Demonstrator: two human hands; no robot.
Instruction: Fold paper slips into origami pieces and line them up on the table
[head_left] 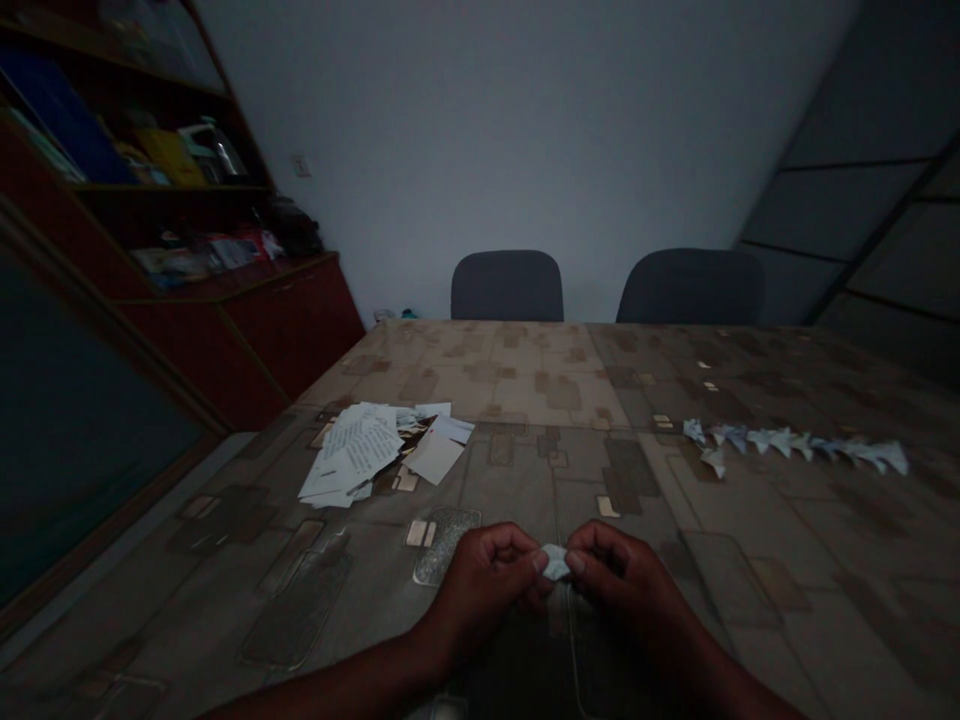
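**Left hand (487,580) and right hand (630,580) meet over one small piece of paper (556,563)**

And here they are at the near edge, both hands in close, thumbs and fingers pinching that pale paper from either side! It sits right in the gap between them, above the patterned tablecloth (517,475): just right of the left fingertips, just left of the right ones. Neither hand is nearer; both are touching it. Its long axis? I can't call it, with the fingertips covering the ends (a tiny thing, this).

Out to the left and farther off lies a pile of paper slips (356,452), overlapping at all angles, well apart from the hands. Over to the far right, a row of folded papers (780,441) runs left to right, pointed tips showing, with one piece set nearer at its left end.

Now the writing: printed lines show on the top slips in the pile, but too small and dim to read. On the shelves (172,187) at far left, no label or brand comes through either (the light is low).
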